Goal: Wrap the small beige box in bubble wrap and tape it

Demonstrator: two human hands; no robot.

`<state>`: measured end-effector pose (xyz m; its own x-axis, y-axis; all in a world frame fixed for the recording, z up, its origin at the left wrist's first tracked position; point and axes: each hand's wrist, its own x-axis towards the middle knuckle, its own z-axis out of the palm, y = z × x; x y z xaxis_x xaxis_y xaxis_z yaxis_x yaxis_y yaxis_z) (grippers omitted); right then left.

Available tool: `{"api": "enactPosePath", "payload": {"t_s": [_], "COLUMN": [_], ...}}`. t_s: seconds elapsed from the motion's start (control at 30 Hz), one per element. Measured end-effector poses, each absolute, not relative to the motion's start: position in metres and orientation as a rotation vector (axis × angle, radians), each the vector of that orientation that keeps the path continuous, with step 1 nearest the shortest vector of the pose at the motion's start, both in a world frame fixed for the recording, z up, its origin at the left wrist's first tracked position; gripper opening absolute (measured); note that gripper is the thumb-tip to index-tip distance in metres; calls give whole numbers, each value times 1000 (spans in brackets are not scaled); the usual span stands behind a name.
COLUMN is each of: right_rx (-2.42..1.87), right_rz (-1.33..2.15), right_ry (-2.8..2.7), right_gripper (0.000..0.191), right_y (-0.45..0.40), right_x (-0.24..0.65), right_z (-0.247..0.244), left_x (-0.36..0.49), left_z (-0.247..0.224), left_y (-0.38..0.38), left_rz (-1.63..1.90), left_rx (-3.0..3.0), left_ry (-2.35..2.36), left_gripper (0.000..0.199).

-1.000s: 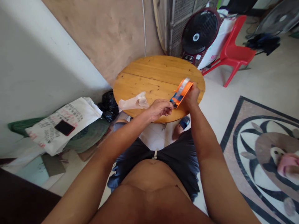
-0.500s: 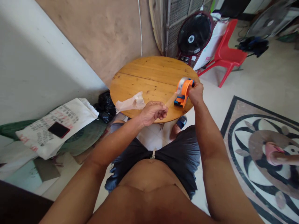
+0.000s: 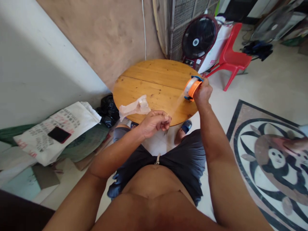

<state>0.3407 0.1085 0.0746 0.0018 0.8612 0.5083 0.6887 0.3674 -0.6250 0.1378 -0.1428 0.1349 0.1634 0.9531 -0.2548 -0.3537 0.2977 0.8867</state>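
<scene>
My right hand (image 3: 203, 93) grips an orange and blue tape dispenser (image 3: 192, 88) above the right side of the round wooden table (image 3: 154, 75). From its roll a strip of clear tape (image 3: 177, 104) stretches down and left to my left hand (image 3: 157, 122), which pinches the free end at the near table edge. On the table, left of the strip, lies a crumpled pale pink wrapper (image 3: 133, 108) with something small and yellowish at its right end.
Behind the table stand a dark round fan (image 3: 199, 38) and a red chair (image 3: 234, 59). At the left, a phone (image 3: 59, 134) rests on a white sack (image 3: 79, 120) beside a black bag (image 3: 109, 110). Part of another person's leg (image 3: 297, 145) shows at the right.
My right hand has turned the dispenser and moved it slightly up and right. The tape strip is longer, and my left hand has shifted a little down and left. The other person's leg has moved.
</scene>
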Motion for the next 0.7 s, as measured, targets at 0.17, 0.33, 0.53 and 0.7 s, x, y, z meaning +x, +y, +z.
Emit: {"api": "enactPosePath", "payload": {"t_s": [0.17, 0.33, 0.53, 0.7], "right_rx": [-1348, -1307, -1274, -1236], "right_rz": [199, 100, 5, -41], "right_ry": [-1779, -1856, -1926, -1944], "right_gripper": [45, 42, 39, 43], "right_y": [106, 105, 107, 107], "right_x": [348, 354, 356, 352], "right_z": [84, 89, 95, 101], "left_x": [134, 131, 130, 127], "left_z": [135, 148, 150, 150], "left_y": [-148, -154, -160, -165], "left_rz": [1114, 1111, 1118, 1161], "left_rx": [734, 717, 685, 651], "left_ry": [955, 967, 862, 736], "left_gripper": [22, 27, 31, 35]}}
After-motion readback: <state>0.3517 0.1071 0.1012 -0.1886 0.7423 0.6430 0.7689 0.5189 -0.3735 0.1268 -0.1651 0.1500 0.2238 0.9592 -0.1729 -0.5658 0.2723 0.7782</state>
